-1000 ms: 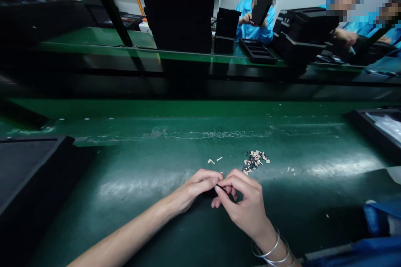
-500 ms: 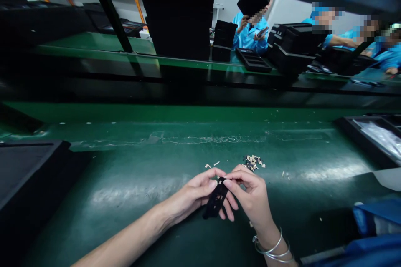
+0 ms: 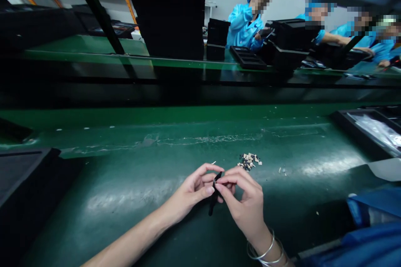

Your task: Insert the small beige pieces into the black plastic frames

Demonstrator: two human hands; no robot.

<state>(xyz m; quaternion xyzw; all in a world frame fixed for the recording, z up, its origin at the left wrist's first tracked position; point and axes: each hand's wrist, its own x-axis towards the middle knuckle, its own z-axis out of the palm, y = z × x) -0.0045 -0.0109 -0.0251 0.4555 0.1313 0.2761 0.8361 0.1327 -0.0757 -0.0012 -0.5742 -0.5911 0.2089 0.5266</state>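
Note:
A thin flat black part (image 3: 211, 205) is held above the green table, turned nearly edge-on. My left hand (image 3: 196, 190) grips it between thumb and fingers from the left. From the right, my right hand (image 3: 246, 200) pinches thumb and forefinger together against the part's upper face; what sits between those fingertips is too small and covered to make out. Just beyond my right hand lies a pile of small beige and black pieces (image 3: 249, 161). One thin pale sliver (image 3: 214, 162) rests behind my left fingers.
Black trays flank the table, one at left (image 3: 28, 175) and one at right (image 3: 354, 127) holding clear plastic. Blue fabric (image 3: 372, 221) lies at lower right. Past the dark ledge (image 3: 175, 91), several people in blue work by stacked black trays (image 3: 291, 35).
The black part has been turned from showing its face with cutouts to nearly edge-on. My right fingertips have shifted from its top edge onto its face. Across the ledge, a person has lowered a black tray.

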